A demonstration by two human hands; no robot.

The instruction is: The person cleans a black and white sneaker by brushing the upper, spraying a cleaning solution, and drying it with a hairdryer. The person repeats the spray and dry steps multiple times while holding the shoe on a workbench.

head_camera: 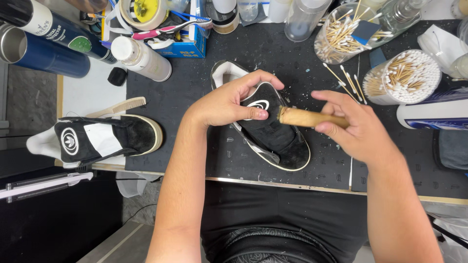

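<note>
Centrally on the dark mat of the surface: a black suede shoe with white lining and pale sole, toe toward the body. Left hand laid over its tongue and collar, fingers curled loosely round the upper, thumb flat along the side, pinning it down. Right hand closed round a wooden brush handle, its near end meeting the shoe just beside the left thumb; bristles not discernible. Left of the mat, a second matching shoe on its side, with a wooden comb just above it. Further back, two clear tubs of cotton swabs, some loose ones between them, spray cans, bottles and a blue box of tools.
</note>
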